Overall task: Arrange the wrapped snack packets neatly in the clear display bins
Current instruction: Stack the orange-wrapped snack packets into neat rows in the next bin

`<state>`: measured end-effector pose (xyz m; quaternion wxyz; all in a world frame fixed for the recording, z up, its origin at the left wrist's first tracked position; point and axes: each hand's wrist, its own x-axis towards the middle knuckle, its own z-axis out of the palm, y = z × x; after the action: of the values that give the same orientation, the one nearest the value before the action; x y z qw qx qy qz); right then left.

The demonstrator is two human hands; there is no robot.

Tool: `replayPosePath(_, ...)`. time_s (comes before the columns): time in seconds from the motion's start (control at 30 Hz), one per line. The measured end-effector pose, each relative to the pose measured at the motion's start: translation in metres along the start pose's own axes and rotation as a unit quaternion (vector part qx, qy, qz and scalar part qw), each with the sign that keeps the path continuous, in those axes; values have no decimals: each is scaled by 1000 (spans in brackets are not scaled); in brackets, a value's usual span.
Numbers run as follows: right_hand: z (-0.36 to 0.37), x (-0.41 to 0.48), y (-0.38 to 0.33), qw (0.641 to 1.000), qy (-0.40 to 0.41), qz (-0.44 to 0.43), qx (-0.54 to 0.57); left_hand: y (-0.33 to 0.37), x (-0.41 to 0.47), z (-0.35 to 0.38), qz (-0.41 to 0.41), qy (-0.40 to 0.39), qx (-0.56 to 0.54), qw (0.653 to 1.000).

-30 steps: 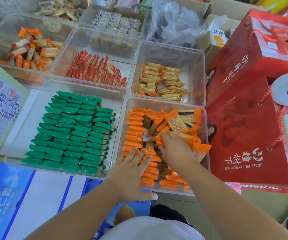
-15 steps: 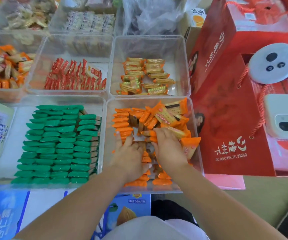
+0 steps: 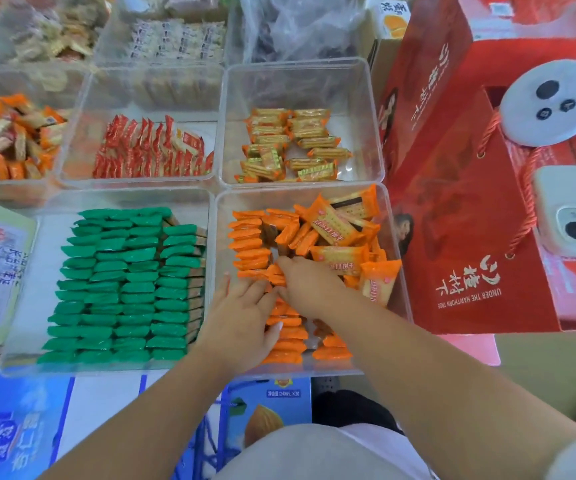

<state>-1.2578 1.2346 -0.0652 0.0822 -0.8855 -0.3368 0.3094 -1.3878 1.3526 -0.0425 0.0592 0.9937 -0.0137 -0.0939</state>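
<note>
Left hand [image 3: 241, 317] spreads flat on orange packets [image 3: 248, 244] in the bin [image 3: 262, 199]; right hand [image 3: 309, 285] seemingly pinches some.

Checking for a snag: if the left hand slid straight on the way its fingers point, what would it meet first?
Probably the neat column of orange packets ahead of the left hand, along the left wall of the clear bin; depth is unclear.

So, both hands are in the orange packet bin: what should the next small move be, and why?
Probably the right hand should stand the orange packets it grips upright against the neat column, while the left hand steadies the row. A loose pile lies jumbled on the right side of the bin, waiting to be lined up.
</note>
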Motion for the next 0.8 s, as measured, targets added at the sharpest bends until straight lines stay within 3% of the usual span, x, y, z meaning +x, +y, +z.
replayPosePath(0.1,-8,8,2,995,-102,4,21,-7,-23,3,-100,80,-20,992)
replayPosePath(0.23,-19,24,2,983,-179,35,37,-15,-35,14,-235,48,-79,968)
replayPosePath(0.63,-30,38,4,968,-230,65,72,-19,-33,27,-240,50,-141,959)
replayPosePath(0.8,-18,34,3,967,-214,76,116,-20,-33,26,-238,44,-137,961)
